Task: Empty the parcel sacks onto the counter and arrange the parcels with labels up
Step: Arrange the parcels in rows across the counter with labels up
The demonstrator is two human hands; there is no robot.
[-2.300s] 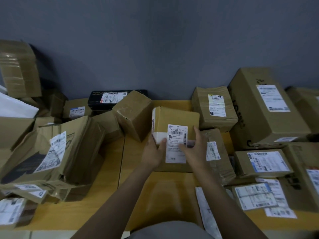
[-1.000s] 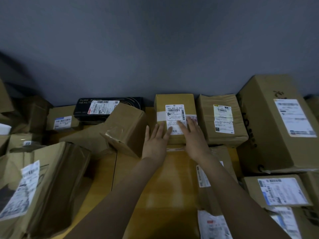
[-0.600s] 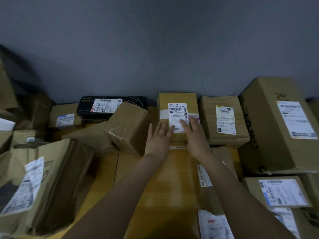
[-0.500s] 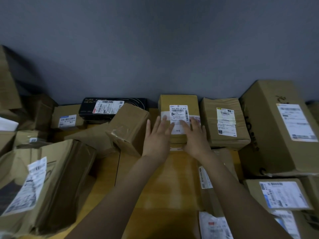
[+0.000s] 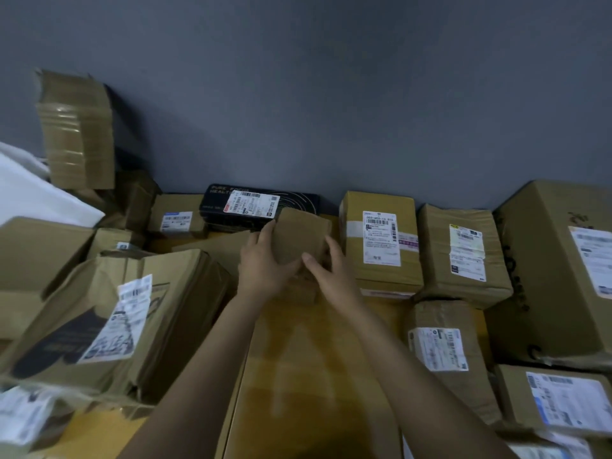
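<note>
A small plain brown box point(image 5: 303, 235) with no label showing is tilted up in the middle of the wooden counter point(image 5: 308, 376). My left hand point(image 5: 263, 263) grips its left side and my right hand point(image 5: 328, 270) grips its right side. Just to the right lies a yellow-brown parcel point(image 5: 377, 270) with its white label facing up, against the grey wall. A black parcel point(image 5: 256, 207) with a label lies behind the box.
Labelled boxes point(image 5: 463, 253) fill the right side, with a tall carton point(image 5: 559, 270) at the far right. A big flattened brown parcel point(image 5: 109, 323) and a white sack point(image 5: 36, 197) lie on the left. An upright taped box point(image 5: 77, 130) leans at the back left.
Both hands left the yellow-brown parcel, now set label up by the wall, and moved left to take hold of the small plain box.
</note>
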